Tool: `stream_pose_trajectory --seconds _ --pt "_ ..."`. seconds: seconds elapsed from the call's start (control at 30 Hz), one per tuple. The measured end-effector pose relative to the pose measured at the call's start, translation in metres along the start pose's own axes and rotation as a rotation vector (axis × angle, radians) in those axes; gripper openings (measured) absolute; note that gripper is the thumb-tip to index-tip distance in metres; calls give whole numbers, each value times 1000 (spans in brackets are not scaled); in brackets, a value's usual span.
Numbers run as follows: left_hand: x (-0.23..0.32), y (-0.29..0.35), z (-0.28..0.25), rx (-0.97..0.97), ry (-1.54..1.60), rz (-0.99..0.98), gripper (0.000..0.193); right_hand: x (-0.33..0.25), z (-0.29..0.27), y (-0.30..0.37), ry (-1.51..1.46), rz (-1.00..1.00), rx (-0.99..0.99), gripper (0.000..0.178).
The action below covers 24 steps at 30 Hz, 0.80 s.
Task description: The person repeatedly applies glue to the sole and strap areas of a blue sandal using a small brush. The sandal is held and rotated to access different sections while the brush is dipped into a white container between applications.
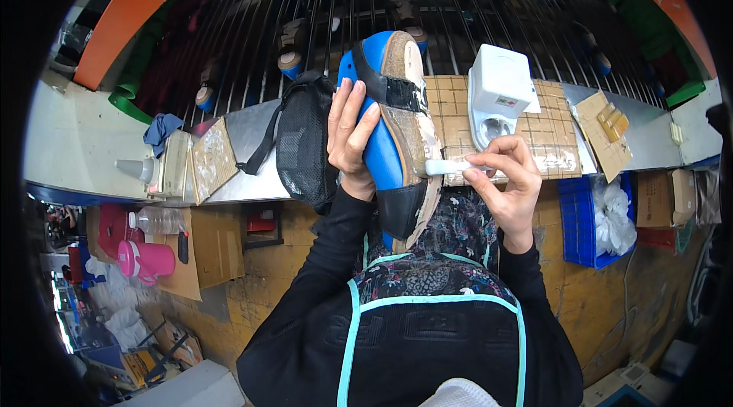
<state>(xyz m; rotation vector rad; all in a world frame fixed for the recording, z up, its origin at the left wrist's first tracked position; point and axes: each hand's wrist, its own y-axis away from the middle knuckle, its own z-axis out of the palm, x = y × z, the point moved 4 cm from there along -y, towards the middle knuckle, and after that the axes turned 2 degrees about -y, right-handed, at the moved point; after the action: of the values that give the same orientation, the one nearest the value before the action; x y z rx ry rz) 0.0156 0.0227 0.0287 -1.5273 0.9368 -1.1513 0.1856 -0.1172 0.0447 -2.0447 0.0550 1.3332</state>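
A black-strapped sandal (400, 126) with a cork-coloured sole is fitted on a blue shoe last (384, 153), tilted up in front of me. My left hand (353, 132) grips it from the left, fingers lying along the blue side. Between the thumb and fingers of my right hand (508, 187) is a small white brush-like tool (443, 167). Its wide end rests at the right edge of the sole; I cannot make out its tip. Just beyond my right hand stands a white dispenser (500, 80) with a round cup at its front.
Cardboard (561, 121) covers the bench under the dispenser. A black mesh bag (304, 136) lies left of the sandal. Behind the bench runs a rack of metal rods (458, 21) carrying several more shoes. At the right hangs a blue crate (578, 216); a pink jug (153, 260) is lower left.
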Motion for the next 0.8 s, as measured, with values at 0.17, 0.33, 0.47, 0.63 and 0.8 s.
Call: stream_pose_trajectory --seconds 0.17,0.33,0.47,0.63,0.8 --pt "-3 -1 3 30 -22 2 35 -6 0 8 98 -108 55 21" --pt "-5 -2 6 66 -40 -3 36 -7 -2 -1 112 -211 104 22" --pt "-5 0 9 73 -57 -39 37 17 5 -18 -21 50 197 16" --pt "-12 8 9 66 -93 -115 41 24 17 -3 -257 271 66 12" --pt "-19 16 8 31 -148 -151 43 7 16 21 -270 307 -3 14"
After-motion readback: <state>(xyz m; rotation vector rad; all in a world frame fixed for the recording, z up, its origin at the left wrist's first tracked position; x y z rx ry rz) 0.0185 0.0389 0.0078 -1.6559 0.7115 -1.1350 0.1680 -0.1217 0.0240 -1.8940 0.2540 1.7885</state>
